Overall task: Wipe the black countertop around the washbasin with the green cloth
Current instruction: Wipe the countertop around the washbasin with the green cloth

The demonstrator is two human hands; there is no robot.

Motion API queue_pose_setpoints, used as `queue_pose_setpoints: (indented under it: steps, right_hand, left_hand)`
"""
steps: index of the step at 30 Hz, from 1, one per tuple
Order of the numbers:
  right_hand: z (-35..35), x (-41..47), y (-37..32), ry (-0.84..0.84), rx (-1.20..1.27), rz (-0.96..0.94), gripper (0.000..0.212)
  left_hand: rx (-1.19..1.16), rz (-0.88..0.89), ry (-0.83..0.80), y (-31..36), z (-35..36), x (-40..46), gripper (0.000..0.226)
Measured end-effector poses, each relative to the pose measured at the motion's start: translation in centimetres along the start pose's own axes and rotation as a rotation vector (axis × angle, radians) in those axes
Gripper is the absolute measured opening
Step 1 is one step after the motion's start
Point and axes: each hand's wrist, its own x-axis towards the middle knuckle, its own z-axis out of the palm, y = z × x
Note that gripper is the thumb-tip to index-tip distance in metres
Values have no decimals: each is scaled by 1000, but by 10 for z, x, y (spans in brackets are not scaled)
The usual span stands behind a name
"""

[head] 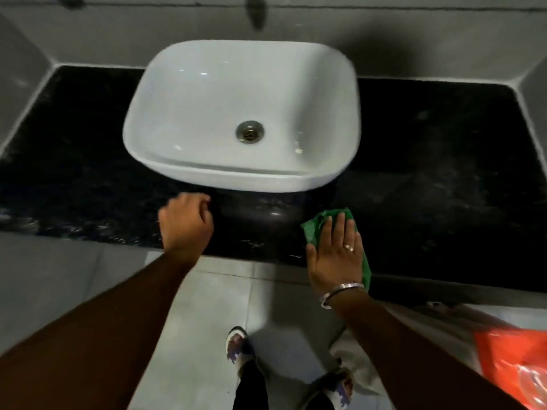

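A white washbasin (242,113) stands on the black countertop (444,161), its steel drain near the middle. The green cloth (313,229) lies on the counter's front strip, just right of the basin's front edge. My right hand (337,253) presses flat on the cloth with fingers together, covering most of it. My left hand (185,223) rests as a loose fist on the counter in front of the basin's left corner, with nothing in it.
Grey tiled walls (88,34) close in the counter at the back and both sides. A dark tap spout (256,13) hangs above the basin. Below the counter edge are grey floor tiles (207,306), my feet in sandals, and an orange bag (515,362) at the lower right.
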Motion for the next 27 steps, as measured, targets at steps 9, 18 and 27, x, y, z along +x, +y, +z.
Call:
queue_pose_setpoints:
  steps: [9,18,27]
  right_hand:
    - [52,25,-182,37,-15,-280,73]
    - [34,9,-72,157,-87,165,69]
    - [86,-3,-320,95,26,-162,75]
  left_hand:
    - [163,-219,-195,-164,-5,149,74]
    - [64,-133,-104,-190,14,149,70]
    - [48,-110,-61,-197,14,151,66]
